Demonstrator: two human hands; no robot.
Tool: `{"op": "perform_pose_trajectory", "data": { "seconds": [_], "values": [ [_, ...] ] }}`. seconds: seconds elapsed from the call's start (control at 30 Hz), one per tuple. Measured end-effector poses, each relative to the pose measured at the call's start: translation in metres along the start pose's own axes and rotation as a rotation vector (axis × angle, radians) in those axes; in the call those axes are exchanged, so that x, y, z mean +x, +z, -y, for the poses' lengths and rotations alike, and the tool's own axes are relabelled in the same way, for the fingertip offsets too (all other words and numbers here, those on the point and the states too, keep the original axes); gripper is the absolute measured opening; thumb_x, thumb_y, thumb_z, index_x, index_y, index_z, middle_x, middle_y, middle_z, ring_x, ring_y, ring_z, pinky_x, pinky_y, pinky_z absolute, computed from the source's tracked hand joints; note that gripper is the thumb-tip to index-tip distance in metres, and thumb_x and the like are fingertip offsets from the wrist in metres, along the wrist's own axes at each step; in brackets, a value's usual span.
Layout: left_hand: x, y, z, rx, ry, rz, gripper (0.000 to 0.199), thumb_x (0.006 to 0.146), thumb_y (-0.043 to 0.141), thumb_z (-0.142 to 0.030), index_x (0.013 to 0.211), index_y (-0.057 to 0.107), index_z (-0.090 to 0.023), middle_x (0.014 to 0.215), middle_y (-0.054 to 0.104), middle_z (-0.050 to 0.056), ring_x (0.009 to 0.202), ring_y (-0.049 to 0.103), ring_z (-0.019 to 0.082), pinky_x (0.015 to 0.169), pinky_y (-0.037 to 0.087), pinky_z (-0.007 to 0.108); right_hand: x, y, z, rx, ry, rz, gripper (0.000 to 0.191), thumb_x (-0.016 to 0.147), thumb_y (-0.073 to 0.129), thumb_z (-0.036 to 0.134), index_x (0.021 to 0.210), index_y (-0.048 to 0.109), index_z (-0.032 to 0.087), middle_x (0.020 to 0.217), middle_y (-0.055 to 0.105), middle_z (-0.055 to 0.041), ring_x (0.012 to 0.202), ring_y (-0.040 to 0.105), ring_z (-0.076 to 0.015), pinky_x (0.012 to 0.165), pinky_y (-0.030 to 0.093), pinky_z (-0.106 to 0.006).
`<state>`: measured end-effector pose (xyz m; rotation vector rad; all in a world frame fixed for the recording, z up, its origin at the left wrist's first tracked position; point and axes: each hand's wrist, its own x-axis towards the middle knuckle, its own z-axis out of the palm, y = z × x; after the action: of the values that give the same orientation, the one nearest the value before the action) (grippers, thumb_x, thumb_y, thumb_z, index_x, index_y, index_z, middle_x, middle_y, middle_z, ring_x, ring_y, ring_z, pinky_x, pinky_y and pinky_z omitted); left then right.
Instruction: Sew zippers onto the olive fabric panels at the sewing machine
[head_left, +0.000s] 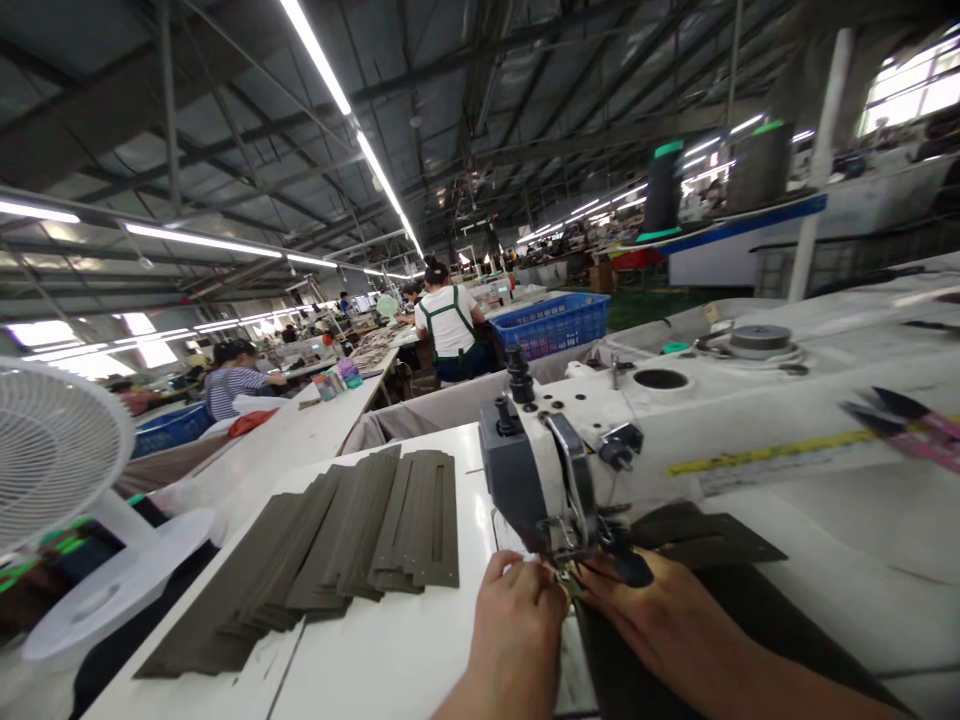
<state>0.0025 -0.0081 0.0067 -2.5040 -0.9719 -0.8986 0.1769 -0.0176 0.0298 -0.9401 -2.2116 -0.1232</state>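
Note:
A white sewing machine stands before me, its presser foot low over the bed. Just left of the foot, my left hand is closed with curled fingers; what it pinches is hidden beneath them. From the other side my right hand closes on the edge of a dark olive fabric piece, its fingertips partly behind the machine head. That fabric spreads below my right forearm. Farther left, overlapping stacks of flat olive panels lie fanned on the white table; some show a long slot.
Pink-handled snips rest on the machine arm near a yellow measuring tape. More olive pieces lie behind my right hand. A white fan stands left. Beyond are a blue basket, thread cones and seated people.

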Motion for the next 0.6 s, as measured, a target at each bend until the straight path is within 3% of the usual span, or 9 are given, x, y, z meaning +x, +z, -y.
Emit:
{"op": "perform_pose_trajectory", "data": {
  "seconds": [0.27,0.37,0.47,0.53,0.6],
  "values": [
    [0.0,-0.001,0.003,-0.035,0.015,0.01,0.01,0.081,0.058,-0.008,0.075,0.057,-0.016,0.077,0.063,0.003,0.068,0.06,0.015,0.071,0.046,0.032,0.002,0.001,0.001,-0.034,0.025,0.042,0.026,0.079,0.046,0.003,0.085,0.064,0.02,0.081,0.069,-0.0009,0.071,0.063,-0.0151,0.067,0.049,-0.025],
    [0.002,-0.002,0.002,-0.051,-0.01,0.025,0.01,0.079,0.06,-0.007,0.074,0.059,-0.016,0.079,0.065,0.003,0.069,0.061,0.016,0.071,0.047,0.033,-0.002,-0.003,-0.008,-0.088,0.022,0.066,0.019,0.079,0.052,0.01,0.092,0.063,0.019,0.089,0.068,-0.0045,0.082,0.063,-0.0194,0.078,0.05,-0.034],
    [0.006,-0.017,-0.001,-0.086,-0.09,0.092,0.012,0.076,0.061,-0.006,0.074,0.062,-0.018,0.083,0.067,0.002,0.073,0.062,0.016,0.076,0.047,0.035,-0.028,-0.009,-0.024,-0.297,0.005,-0.002,0.025,0.08,0.051,0.02,0.102,0.06,0.011,0.099,0.066,-0.0154,0.093,0.061,-0.0291,0.082,0.048,-0.049],
    [0.006,-0.037,-0.005,-0.153,-0.112,0.121,0.014,0.078,0.058,-0.007,0.08,0.063,-0.02,0.092,0.068,0.003,0.083,0.064,0.017,0.084,0.046,0.037,-0.058,-0.014,-0.03,-0.446,-0.029,-0.074,0.031,0.079,0.044,0.017,0.106,0.058,0.007,0.103,0.064,-0.0201,0.089,0.062,-0.0303,0.072,0.052,-0.045],
    [0.001,-0.058,-0.013,-0.23,-0.097,0.122,0.02,0.081,0.052,-0.007,0.092,0.063,-0.021,0.101,0.067,0.003,0.094,0.062,0.018,0.091,0.042,0.039,-0.091,-0.018,-0.028,-0.498,-0.138,-0.134,0.037,0.074,0.038,0.008,0.105,0.059,0.013,0.097,0.067,-0.0143,0.078,0.064,-0.0259,0.06,0.052,-0.038]
  ]
}}
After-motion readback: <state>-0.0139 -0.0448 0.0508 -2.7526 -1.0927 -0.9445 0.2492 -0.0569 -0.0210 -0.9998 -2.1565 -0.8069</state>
